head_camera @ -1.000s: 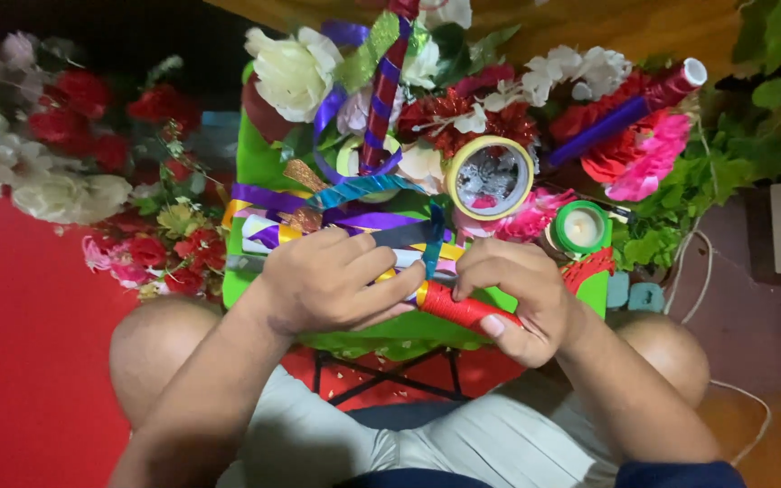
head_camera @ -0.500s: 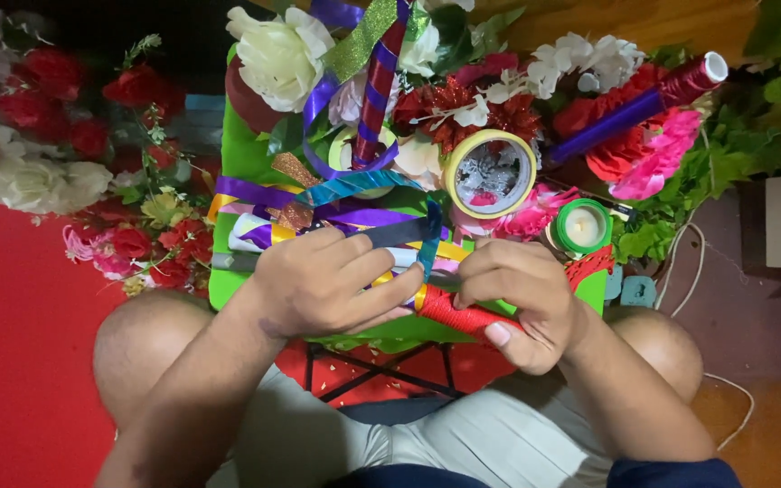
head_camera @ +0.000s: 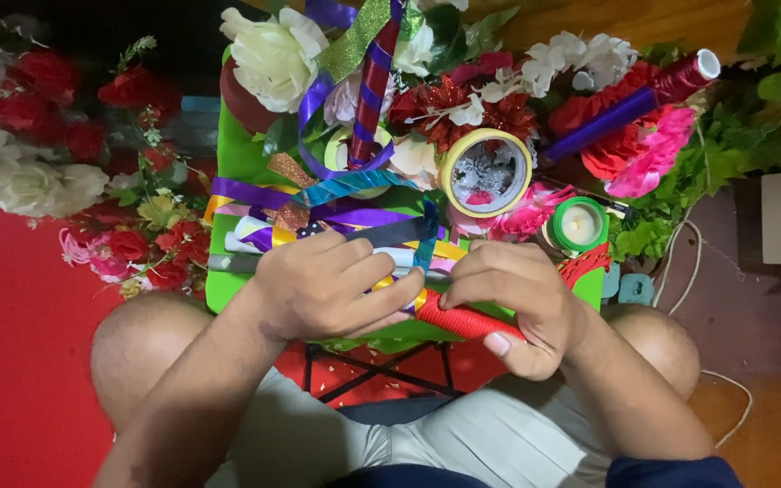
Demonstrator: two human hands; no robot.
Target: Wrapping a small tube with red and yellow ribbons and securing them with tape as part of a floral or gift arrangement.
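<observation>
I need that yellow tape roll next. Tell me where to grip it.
Grip the yellow tape roll by its outer rim, coming from the near side. It lies tilted with its open ring facing the camera, among the flowers, so the rim's near edge is exposed while its far side is crowded.

Glossy ribbon, ribbed red wrap and cloth petals over a green bench

The red roll (head_camera: 465, 320) between the hands looks finely ribbed and matt, like wound cord or crepe. At its 11 o'clock the purple and teal ribbons (head_camera: 336, 194) shine like satin, and a green glitter strip (head_camera: 354, 41) at 12 o'clock sparkles coarsely. The yellow tape ring (head_camera: 485, 172) is smooth and glossy. The white rose (head_camera: 273, 54) and pink blooms (head_camera: 653, 154) have soft, matt cloth petals. The bench (head_camera: 228, 289) cover is plain, smooth green.
</observation>
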